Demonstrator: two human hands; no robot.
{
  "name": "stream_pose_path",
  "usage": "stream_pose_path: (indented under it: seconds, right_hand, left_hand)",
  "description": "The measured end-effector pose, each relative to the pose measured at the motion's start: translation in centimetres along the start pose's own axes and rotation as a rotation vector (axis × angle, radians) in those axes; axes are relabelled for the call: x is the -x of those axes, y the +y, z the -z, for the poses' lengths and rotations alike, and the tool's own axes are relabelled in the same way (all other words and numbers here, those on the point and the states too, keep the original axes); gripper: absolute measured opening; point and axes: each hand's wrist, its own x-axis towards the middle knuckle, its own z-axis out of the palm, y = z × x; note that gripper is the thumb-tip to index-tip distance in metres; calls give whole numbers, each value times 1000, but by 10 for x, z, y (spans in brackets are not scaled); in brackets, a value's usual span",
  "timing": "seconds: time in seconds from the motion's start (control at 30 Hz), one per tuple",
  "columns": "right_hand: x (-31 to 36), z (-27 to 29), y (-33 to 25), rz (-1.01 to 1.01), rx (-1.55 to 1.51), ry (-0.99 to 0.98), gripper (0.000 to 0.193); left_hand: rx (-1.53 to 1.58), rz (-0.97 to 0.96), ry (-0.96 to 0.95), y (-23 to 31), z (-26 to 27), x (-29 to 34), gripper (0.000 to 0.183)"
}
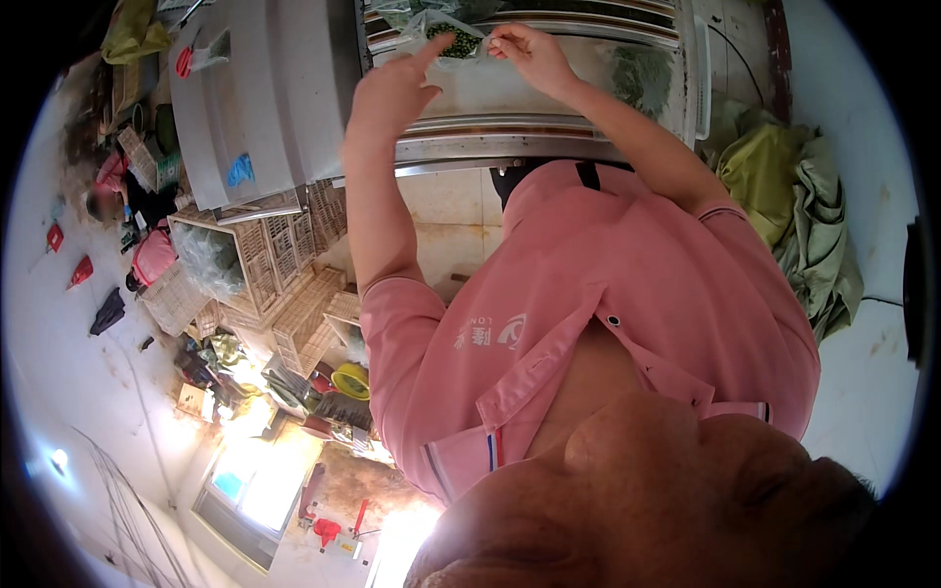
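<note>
A clear plastic bag (478,59) holding small round green pieces (459,41), perhaps beans or peas, lies on the pale work surface at the top of the head view. My right hand (534,61) pinches the bag's right edge between thumb and fingers. From the left, my left hand (384,96) reaches over with its index finger stretched out at the green pieces and its thumb apart. Whether that fingertip touches them I cannot tell. More clear plastic (392,12) lies just behind the bag. Farther right on the surface is a greenish, crumpled-looking plastic piece (642,80).
Left of the surface stands a grey metal cover (260,88) with a blue scrap (240,170) on it. Slatted crates (265,260) are stacked beyond. Green and yellow cloths (799,191) hang at right. People in pink (154,257) are at far left.
</note>
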Motion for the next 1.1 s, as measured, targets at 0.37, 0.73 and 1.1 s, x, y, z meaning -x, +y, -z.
stream_pose_path:
  seconds: [0.37, 0.73, 1.1]
  right_hand:
    - [42, 5, -10, -166, -214, -13, 14]
    - [73, -18, 8, -880, -710, -70, 14]
    - [61, 78, -36, -330, 52, -14, 15]
  left_hand:
    - [1462, 682, 302, -44, -104, 35, 57]
    - [1819, 748, -105, -64, -152, 43, 32]
    - [1210, 237, 62, -22, -148, 27, 43]
